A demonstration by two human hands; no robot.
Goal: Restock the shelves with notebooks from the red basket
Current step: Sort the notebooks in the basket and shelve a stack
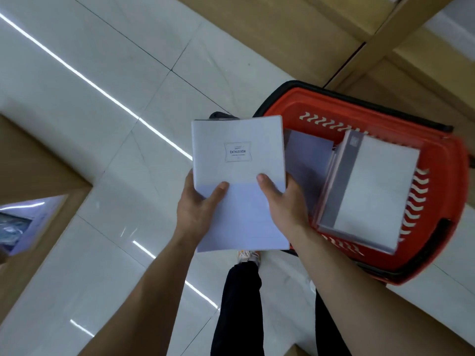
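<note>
— What are you holding, centre frame?

— My two hands grip a pale notebook (237,160) labelled "ENTHUSIASM". My left hand (199,209) clamps its lower left edge, thumb on the cover. My right hand (284,201) clamps the lower right edge, thumb likewise on top. A second pale sheet or cover (244,222) runs down from under the thumbs towards my wrists; I cannot tell whether it is a separate book.

— And the rest of the stock?

— In the red basket (442,176), right of frame, on the floor just beside my right forearm. A grey-and-white notebook (372,191) lies tilted on top inside it, its far corner near the basket's right rim. A grey-lilac cover (307,163) stands between it and the book I hold, partly hidden by my right hand. The basket's black handle (280,95) curves round its upper left rim.

— Room to move?

— White tiled floor (102,98) lies open across the left and upper middle of the frame, with bright light streaks running diagonally. Wooden shelving (385,34) borders the upper right, touching or just behind the basket's far edge. Another wooden unit (33,170) juts in at the left edge. My dark trouser leg (239,304) and a shoe (248,255) show at bottom centre, below the held notebook.
</note>
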